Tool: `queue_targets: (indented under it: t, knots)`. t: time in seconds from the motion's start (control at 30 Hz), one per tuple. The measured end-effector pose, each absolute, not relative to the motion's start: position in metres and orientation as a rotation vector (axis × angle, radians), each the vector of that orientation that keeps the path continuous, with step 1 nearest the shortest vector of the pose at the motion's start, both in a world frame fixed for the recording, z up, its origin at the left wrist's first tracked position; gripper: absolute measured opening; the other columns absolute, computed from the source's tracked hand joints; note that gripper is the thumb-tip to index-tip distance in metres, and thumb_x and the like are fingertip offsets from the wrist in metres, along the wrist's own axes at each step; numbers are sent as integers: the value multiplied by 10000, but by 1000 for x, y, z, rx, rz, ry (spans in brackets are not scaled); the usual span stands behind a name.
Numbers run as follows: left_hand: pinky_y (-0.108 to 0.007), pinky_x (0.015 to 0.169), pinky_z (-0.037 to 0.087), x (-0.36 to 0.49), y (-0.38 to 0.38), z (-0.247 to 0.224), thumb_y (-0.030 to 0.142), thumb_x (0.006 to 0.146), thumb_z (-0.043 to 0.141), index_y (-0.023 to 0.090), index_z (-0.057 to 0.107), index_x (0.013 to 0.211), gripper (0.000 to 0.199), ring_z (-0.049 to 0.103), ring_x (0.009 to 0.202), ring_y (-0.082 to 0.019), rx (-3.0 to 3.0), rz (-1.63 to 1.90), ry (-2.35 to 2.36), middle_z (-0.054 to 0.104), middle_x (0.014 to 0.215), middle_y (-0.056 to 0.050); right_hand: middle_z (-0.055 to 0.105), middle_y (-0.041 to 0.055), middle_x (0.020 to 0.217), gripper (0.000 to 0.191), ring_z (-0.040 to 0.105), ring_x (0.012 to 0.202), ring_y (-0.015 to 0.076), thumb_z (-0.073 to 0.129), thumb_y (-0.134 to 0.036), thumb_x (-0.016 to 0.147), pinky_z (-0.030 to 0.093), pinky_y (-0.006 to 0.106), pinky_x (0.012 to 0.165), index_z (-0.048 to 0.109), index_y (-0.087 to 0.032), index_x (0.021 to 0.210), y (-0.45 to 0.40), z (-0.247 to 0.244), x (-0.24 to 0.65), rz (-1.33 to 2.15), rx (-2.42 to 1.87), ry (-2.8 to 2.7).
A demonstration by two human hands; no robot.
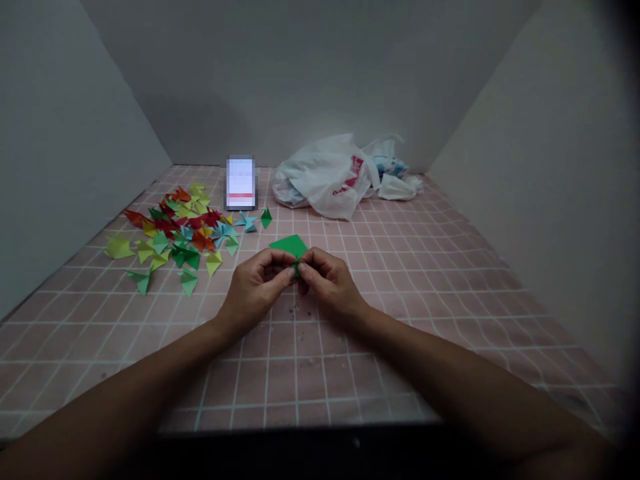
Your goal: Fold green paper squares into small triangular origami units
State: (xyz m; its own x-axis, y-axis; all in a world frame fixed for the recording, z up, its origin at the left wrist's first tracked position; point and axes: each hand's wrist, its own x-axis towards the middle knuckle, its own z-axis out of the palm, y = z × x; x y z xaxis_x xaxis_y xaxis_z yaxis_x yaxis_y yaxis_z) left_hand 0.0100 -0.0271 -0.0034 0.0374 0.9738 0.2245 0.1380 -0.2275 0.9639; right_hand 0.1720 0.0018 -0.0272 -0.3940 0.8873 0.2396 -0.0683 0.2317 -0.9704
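Between my fingertips is a small piece of folded green paper (297,267), mostly covered by my fingers. My left hand (257,283) pinches its left side with thumb and forefinger. On the other side, my right hand (334,283) grips it the same way, and the two thumbs almost meet. Just beyond my hands a flat green sheet of paper (291,243) lies on the table, its near part hidden by my fingers. A little farther off stands a small dark green folded paper piece (267,217).
Many folded paper pieces (185,255) in red, orange, yellow, green and blue are spread on the left. Behind them a lit phone (241,183) stands upright. A white plastic bag (330,177) lies at the back. Pale walls border the pink checked tablecloth (425,280).
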Motion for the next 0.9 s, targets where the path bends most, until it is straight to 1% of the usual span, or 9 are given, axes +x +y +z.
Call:
queue_targets:
  t: [0.2, 0.5, 0.73, 0.9]
  knots:
    - [-228, 631, 543, 10, -27, -2, 227, 788, 678, 162, 663, 830, 79, 647, 678, -122, 1516, 1310, 1258, 680, 751, -3, 534, -44, 609, 170, 509, 542, 98, 576, -290, 896, 401, 254, 530, 528, -196, 763, -1, -27, 171, 1296, -798, -1635]
    - [-226, 561, 479, 10, -27, 1, 237, 760, 659, 168, 654, 802, 81, 586, 626, -120, 1547, 1266, 1273, 646, 704, 5, 545, -41, 594, 162, 503, 531, 95, 573, -285, 872, 391, 245, 523, 535, -194, 744, -4, -21, 170, 1364, -800, -1620]
    - [-230, 581, 477, 11, -26, 0, 242, 747, 673, 168, 655, 788, 86, 583, 634, -122, 1524, 1242, 1243, 640, 705, 7, 542, -47, 570, 181, 506, 496, 89, 574, -272, 838, 390, 233, 494, 520, -193, 684, -3, -24, 169, 1424, -844, -1536]
    - [-229, 591, 475, 11, -26, 0, 246, 741, 686, 167, 653, 791, 99, 580, 640, -117, 1484, 1230, 1227, 631, 709, 12, 539, -52, 559, 171, 506, 485, 90, 569, -289, 835, 393, 234, 486, 519, -197, 699, -3, -24, 168, 1474, -830, -1514]
